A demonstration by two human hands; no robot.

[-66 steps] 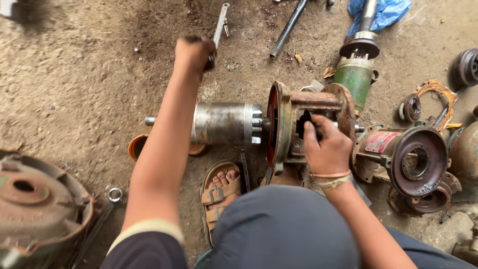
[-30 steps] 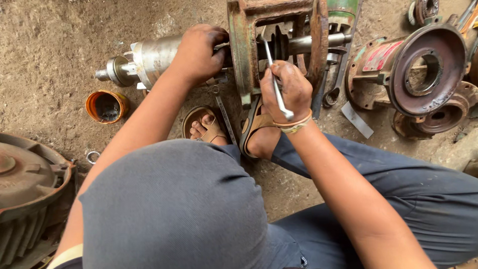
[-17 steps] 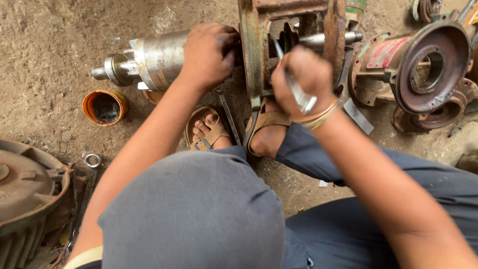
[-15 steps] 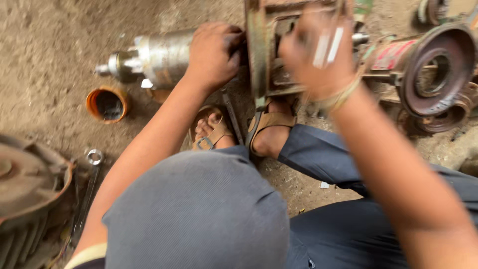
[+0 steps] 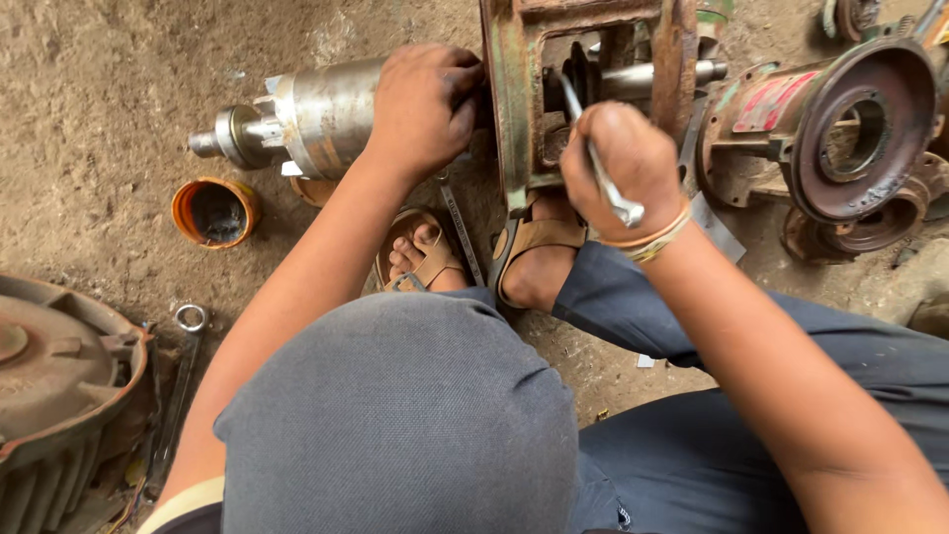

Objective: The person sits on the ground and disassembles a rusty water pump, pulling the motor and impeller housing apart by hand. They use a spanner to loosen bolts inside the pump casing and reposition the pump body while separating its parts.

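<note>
Bare dirt floor, gritty and stained. On it: silver cylindrical motor part lying sideways, small orange cup, ring spanner, rusty finned housing, reddish flanged pump casing, rusted bracket frame standing upright.

One view only: the camera on your head, looking steeply down past your knee at the dirt floor. It's close, arm's reach: your hands sit in the upper half of frame and the pump frame is cut by the top edge. No second view to overlap.
</note>
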